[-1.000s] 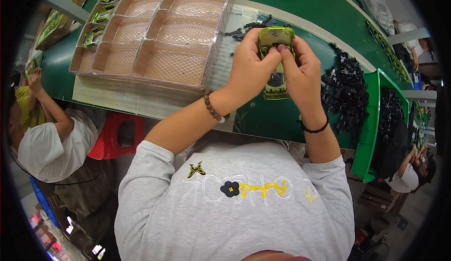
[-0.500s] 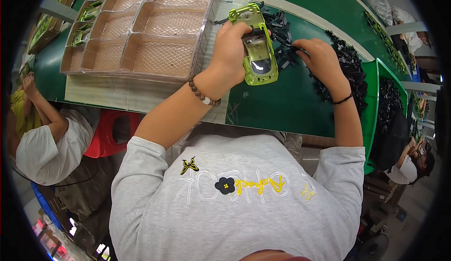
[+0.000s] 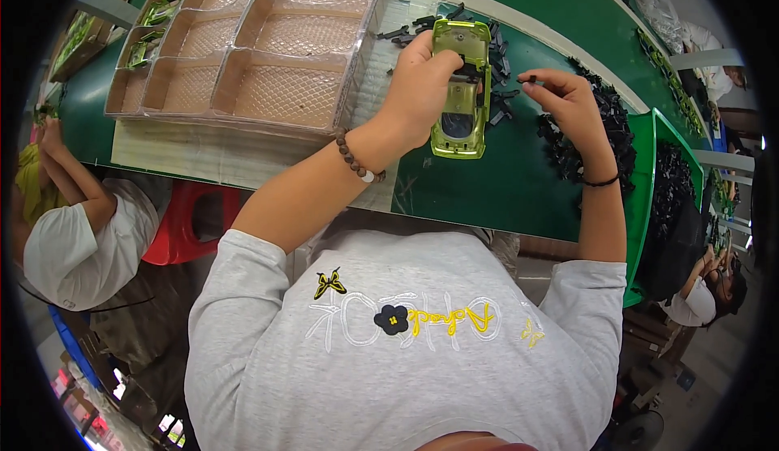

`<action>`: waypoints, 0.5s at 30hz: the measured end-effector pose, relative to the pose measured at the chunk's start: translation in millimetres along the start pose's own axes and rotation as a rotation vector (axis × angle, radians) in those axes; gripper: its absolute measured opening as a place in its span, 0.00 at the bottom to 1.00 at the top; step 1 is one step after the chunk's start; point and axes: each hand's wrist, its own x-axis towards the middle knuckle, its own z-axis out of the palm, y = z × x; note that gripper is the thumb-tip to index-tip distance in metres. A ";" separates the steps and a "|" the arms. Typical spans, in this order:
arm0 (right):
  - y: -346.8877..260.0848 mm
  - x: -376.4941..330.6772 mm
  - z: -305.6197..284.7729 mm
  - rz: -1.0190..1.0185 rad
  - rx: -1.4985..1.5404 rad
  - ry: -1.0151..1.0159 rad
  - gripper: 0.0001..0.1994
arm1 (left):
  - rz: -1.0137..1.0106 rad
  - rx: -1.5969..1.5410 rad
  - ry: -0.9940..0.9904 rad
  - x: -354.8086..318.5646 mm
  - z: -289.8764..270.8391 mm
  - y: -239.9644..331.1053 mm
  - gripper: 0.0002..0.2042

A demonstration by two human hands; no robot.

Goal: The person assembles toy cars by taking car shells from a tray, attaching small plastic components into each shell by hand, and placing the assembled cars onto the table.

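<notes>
My left hand [image 3: 419,92] is closed round a lime-green toy car body shell [image 3: 460,137], its thumb lying across the middle. The shell stands lengthwise over the green table, with a dark window piece near its close end. To its right, my right hand [image 3: 561,104] pinches a small black plastic part [image 3: 527,80] between thumb and fingertips, apart from the shell. Loose black plastic parts [image 3: 500,107] lie beneath and beside the shell. A larger heap of black parts [image 3: 620,126] spreads behind my right wrist.
A clear divided tray [image 3: 280,86] on brown card stands at the left, green pieces [image 3: 148,41] in its left column. At the right edge a green bin [image 3: 647,199] holds more black parts. A co-worker [image 3: 77,232] sits at left beside a red stool [image 3: 191,222].
My left hand has brought the car shell slightly right and toward me, turning it straighter. My right hand has lifted away from the loose parts with a small black part in its fingertips.
</notes>
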 end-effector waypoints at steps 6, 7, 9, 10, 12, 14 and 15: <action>-17.1 -19.1 2.9 -0.127 0.332 0.059 0.10 | 0.025 0.052 0.013 -2.9 8.1 -5.6 0.10; -28.2 -23.1 6.7 -0.226 0.336 -0.040 0.10 | 0.075 0.082 0.007 -1.2 5.5 -10.8 0.10; -55.7 -29.4 20.9 -0.366 0.340 -0.135 0.09 | 0.106 0.139 0.011 -0.3 1.4 -14.7 0.10; -64.7 -28.8 26.7 -0.366 0.342 -0.136 0.09 | 0.139 0.201 0.017 -0.5 -0.5 -15.6 0.09; -78.2 -27.3 31.5 -0.164 0.396 -0.147 0.08 | 0.162 0.243 0.028 0.0 -1.3 -16.2 0.09; -83.6 -23.5 27.2 -0.106 0.423 -0.167 0.08 | 0.190 0.283 0.039 1.3 -1.7 -16.9 0.09; -82.6 -21.4 24.0 -0.118 0.502 -0.191 0.09 | 0.212 0.299 0.049 2.1 -1.6 -18.7 0.10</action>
